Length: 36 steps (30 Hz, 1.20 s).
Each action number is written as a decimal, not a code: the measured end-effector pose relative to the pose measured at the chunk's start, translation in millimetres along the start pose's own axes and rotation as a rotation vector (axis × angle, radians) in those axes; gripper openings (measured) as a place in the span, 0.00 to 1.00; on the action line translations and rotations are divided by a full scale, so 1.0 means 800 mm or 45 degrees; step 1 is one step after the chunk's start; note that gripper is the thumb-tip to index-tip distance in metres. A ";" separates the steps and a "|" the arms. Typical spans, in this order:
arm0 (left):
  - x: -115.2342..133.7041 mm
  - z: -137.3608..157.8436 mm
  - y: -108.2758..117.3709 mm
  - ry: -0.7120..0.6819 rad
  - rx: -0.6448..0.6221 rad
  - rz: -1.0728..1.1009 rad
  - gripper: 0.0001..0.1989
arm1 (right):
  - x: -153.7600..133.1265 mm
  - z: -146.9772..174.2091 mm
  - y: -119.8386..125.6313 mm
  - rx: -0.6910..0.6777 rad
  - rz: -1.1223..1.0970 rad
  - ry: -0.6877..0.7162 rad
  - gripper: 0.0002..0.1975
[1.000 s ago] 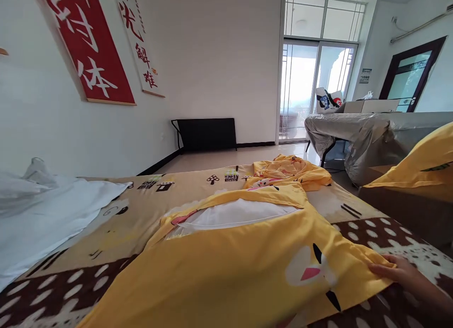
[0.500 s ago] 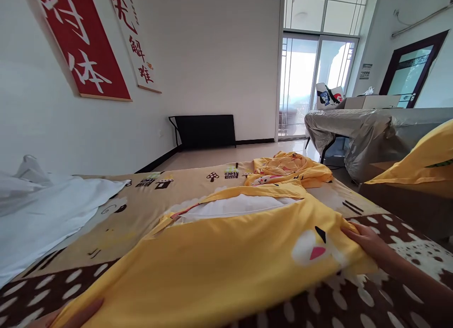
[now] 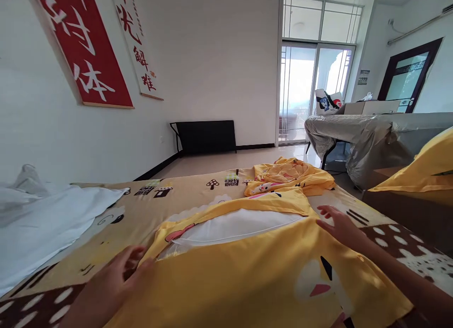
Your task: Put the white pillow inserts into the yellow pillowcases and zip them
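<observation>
Across the patterned bed sheet, both hands have slid up the yellow pillowcase toward its opening, left hand and right hand flat, fingers loose

The right hand slid up the yellow pillowcase from its lower corner toward its open end. The left hand came into view at the pillowcase's left edge.

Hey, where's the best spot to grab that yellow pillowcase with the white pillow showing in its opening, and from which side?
Probably the open hem of the yellow pillowcase, at its two ends. The mouth gapes over the white pillow, leaving a loose edge to pinch. Come in from both sides: the left hand lies by the left end, the right hand by the right.
</observation>
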<state>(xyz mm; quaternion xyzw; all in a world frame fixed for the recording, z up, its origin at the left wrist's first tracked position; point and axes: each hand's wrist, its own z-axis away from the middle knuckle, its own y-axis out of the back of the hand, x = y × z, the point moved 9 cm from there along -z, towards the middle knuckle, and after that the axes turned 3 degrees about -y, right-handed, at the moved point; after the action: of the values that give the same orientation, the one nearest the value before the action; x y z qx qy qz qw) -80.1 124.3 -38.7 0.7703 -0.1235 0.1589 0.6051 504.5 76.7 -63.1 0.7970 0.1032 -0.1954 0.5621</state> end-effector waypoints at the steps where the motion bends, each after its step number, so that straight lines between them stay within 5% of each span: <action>1: 0.034 -0.015 -0.008 -0.059 -0.071 0.007 0.31 | -0.029 -0.016 -0.014 -0.051 0.060 0.020 0.25; 5: 0.129 -0.052 -0.068 -0.312 -0.462 0.009 0.31 | -0.088 -0.056 -0.065 -0.193 0.231 -0.046 0.27; 9: 0.125 -0.065 -0.091 -0.306 -0.491 -0.062 0.17 | -0.074 -0.067 -0.074 -0.210 0.276 -0.106 0.18; 13: 0.109 -0.065 -0.050 -0.214 -0.291 -0.180 0.13 | -0.044 -0.066 -0.045 -0.124 0.272 -0.186 0.13; 19: 0.136 -0.061 0.073 -0.275 0.258 -0.080 0.18 | -0.038 -0.072 0.008 0.082 0.078 -0.164 0.15; 22: 0.137 -0.058 0.091 -0.378 0.373 0.066 0.17 | -0.038 -0.077 0.009 0.003 -0.059 -0.030 0.16; 25: 0.125 -0.056 0.061 -0.483 0.211 0.230 0.15 | -0.031 -0.076 -0.007 -0.149 -0.146 0.092 0.18; 29: 0.107 -0.045 -0.022 -0.434 -0.355 0.386 0.15 | -0.010 -0.074 -0.042 -0.318 -0.151 0.132 0.18; 31: 0.102 -0.038 -0.044 -0.377 -0.501 0.368 0.16 | -0.003 -0.074 -0.058 -0.375 -0.123 0.132 0.20; 36: 0.133 -0.037 -0.025 -0.393 -0.348 -0.035 0.18 | -0.027 -0.078 -0.061 -0.355 -0.005 0.189 0.26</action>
<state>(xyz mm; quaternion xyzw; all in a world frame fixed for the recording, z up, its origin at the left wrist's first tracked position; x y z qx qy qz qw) 22.8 157.7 -7.9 0.6977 -0.2247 0.0125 0.6801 479.0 153.2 -77.3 0.7233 0.1719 -0.1209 0.6578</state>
